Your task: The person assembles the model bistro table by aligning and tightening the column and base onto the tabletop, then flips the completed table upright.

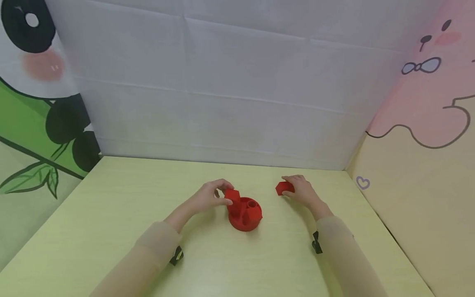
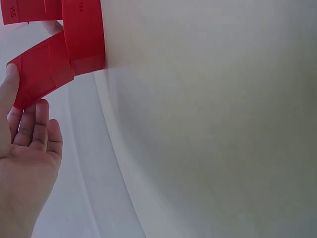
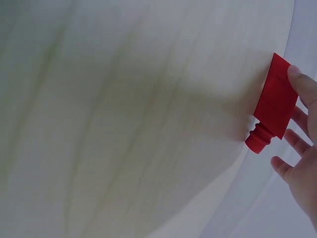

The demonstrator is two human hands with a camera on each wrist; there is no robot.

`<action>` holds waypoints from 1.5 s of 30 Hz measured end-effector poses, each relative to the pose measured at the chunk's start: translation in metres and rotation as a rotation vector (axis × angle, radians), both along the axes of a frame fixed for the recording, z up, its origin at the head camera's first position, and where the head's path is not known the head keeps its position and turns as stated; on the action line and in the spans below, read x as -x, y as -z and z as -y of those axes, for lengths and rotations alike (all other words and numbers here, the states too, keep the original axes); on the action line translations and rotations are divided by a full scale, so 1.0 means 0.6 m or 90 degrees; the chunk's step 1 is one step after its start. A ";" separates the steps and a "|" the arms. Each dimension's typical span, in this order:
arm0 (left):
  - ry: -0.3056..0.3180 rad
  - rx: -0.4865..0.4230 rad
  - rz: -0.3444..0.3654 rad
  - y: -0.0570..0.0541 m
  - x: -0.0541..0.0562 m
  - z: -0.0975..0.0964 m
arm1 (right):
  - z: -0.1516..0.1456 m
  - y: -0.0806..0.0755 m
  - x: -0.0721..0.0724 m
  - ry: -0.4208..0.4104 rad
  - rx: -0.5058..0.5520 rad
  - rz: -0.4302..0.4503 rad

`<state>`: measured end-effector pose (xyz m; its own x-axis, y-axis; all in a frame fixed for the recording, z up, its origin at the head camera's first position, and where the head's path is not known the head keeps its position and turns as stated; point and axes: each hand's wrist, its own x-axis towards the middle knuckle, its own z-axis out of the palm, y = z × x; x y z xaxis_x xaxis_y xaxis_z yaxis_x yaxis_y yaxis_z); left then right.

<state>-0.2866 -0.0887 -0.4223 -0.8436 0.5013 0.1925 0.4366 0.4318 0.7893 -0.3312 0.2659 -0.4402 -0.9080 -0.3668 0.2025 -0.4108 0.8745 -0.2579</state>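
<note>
A round red base point(image 1: 243, 227) with raised rims sits on the table, holding red pieces in it. My left hand point(image 1: 208, 197) pinches a red faceted piece point(image 1: 232, 195) at the base's left side, thumb on one face and fingertips on the other in the left wrist view. A second red faceted piece point(image 1: 254, 213) stands in the base on the right, beside a short round opening point(image 1: 252, 203). Further right, my right hand point(image 1: 302, 190) grips a separate red faceted piece point(image 3: 277, 94) close over the table. Its ribbed round stub point(image 3: 259, 138) points away from the palm.
The pale yellow table point(image 1: 122, 206) ends at a hanging white sheet point(image 1: 222, 103) along the back. Walls with cartoon pictures flank it, the right wall point(image 1: 415, 185) close along the table's right edge. A dark strap point(image 1: 177, 255) shows at the left sleeve.
</note>
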 end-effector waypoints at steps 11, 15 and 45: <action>0.075 0.055 0.016 -0.010 0.043 0.001 | 0.007 -0.005 -0.001 0.005 -0.017 -0.001; 0.100 0.068 0.030 -0.016 0.053 -0.003 | 0.007 -0.003 0.001 0.016 -0.024 0.003; -0.194 -0.019 0.037 -0.039 -0.096 -0.057 | 0.019 -0.088 -0.040 0.107 0.324 0.009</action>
<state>-0.2287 -0.0544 -0.3989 -0.9644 0.2178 0.1501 0.2439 0.5123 0.8235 -0.3075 0.2544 -0.3875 -0.9499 -0.0745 0.3035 -0.2685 0.6913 -0.6708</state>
